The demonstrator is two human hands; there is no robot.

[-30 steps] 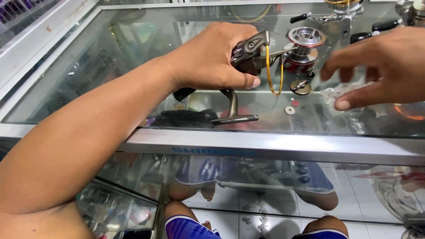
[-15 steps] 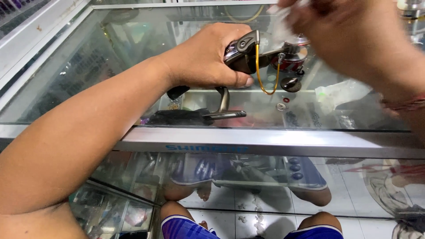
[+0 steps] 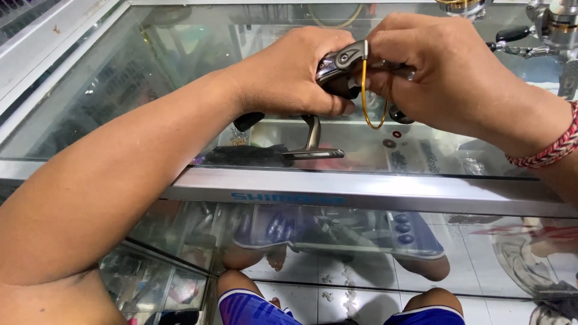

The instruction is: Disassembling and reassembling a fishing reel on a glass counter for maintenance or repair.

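Glass forms the top of a display counter (image 3: 108, 108), and both bare hands work just above it. The left hand (image 3: 289, 72) is wrapped tight around the dark metal body of a spinning fishing reel (image 3: 340, 63), palm over its near side, fingers curled under. The reel's stem and foot (image 3: 313, 141) hang straight down below that hand, the foot lying flat and pointing right, close above the glass. The right hand (image 3: 445, 72) presses in from the opposite side, its fingers closed on the reel's front end, so the two hands meet on the reel with its long axis running left to right between them. A thin gold wire bail (image 3: 366, 96) loops down from the gap between the hands. Small round washers (image 3: 391, 139) lie on the glass below the right hand. Beyond the right hand, another reel (image 3: 551, 27) sits at the far corner.
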